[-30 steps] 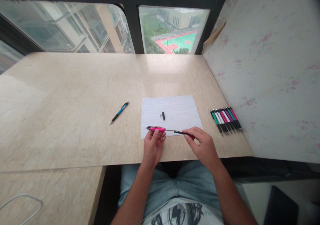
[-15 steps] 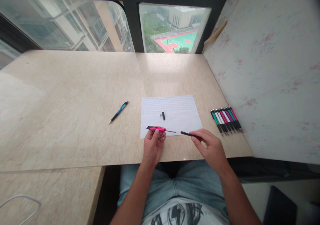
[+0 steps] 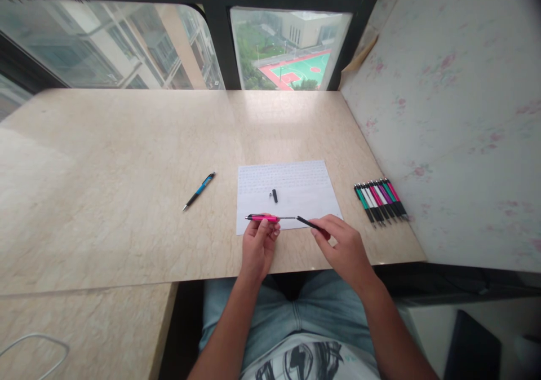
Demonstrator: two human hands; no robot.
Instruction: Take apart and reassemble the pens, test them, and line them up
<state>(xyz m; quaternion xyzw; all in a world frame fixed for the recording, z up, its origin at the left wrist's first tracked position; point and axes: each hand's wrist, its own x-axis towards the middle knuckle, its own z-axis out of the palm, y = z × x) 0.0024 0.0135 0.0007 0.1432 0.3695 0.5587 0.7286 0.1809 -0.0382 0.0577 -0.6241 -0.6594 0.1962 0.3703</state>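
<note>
Near the front edge of the sheet of paper (image 3: 296, 185), my left hand (image 3: 258, 244) is closed around a pink pen barrel (image 3: 266, 218). A thin refill (image 3: 288, 217) sticks out of the barrel to the right. Between the fingertips of my right hand (image 3: 341, 244) is a slim black tube (image 3: 307, 222), its left end at the refill's tip; whether they touch I cannot tell. On the paper lie a short black rubber grip (image 3: 275, 195) and a tiny metallic pen tip (image 3: 270, 194) beside it.
A blue and black pen (image 3: 199, 191) lies left of the paper. Several pens in green, white, pink and purple (image 3: 380, 201) lie in a row at the right, by the papered wall (image 3: 439, 115). A white cable (image 3: 46, 336) rests on the lower surface at the left.
My right hand has moved left with the black tube, closing the gap to the refill's tip. My left hand holds the pink barrel almost still.
</note>
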